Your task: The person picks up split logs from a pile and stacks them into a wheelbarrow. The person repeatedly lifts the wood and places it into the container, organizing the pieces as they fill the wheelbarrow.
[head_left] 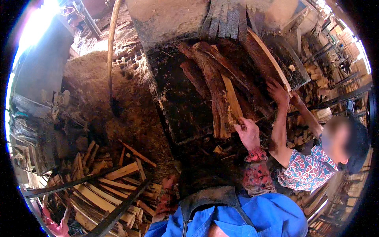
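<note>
My right hand (248, 133), in a red patterned sleeve, has its thumb and fingers closed at the near end of a pale split strip of wood (233, 96). This strip lies among several rough, bark-covered wood slabs (211, 73) on a dark, flat bench top (181, 106). Lower and to the left, my left hand (169, 183) hangs in shadow beside the bench, apart from the slabs. Its fingers are too dark to make out. At the right, a co-worker's hands (279, 94) grip a long slab with a pale edge (272, 59).
Grey overlapping strips (225, 19) hang over the bench's far end. Split wood (106, 193) is heaped at the lower left behind dark bars (122, 209). A wooden pole (111, 51) stands at the upper left. The co-worker (312, 162) is close on my right, with stacked wood beyond.
</note>
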`<state>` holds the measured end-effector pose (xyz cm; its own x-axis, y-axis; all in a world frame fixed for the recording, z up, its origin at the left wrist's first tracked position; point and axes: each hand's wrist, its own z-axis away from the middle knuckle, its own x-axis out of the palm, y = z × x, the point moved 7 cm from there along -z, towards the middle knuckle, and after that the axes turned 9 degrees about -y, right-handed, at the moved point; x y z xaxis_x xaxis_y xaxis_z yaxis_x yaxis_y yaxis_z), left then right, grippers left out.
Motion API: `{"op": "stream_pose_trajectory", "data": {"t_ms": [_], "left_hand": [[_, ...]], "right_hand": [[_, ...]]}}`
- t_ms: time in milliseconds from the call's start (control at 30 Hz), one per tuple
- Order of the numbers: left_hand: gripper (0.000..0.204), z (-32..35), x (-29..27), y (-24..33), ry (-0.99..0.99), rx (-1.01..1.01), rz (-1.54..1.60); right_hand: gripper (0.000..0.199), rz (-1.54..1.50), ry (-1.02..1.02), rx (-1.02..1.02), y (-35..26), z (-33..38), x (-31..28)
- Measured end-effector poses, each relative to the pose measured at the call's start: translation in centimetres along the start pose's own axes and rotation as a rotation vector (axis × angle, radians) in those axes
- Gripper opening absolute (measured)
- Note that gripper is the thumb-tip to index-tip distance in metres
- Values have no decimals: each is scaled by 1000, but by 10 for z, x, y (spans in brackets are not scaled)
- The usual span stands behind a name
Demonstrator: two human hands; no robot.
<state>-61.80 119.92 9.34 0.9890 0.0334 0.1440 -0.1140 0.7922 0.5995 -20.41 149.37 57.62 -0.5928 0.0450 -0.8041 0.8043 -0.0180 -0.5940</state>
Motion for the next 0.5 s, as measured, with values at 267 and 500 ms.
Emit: {"op": "stream_pose_trajectory", "data": {"t_ms": [267,500], "left_hand": [[47,65,94,226,-174,240,-26],[44,104,177,331,-348,433,236]], "right_hand": [[35,32,81,-92,-12,-63,-23],[74,437,123,-18,86,-204,-10]]}}
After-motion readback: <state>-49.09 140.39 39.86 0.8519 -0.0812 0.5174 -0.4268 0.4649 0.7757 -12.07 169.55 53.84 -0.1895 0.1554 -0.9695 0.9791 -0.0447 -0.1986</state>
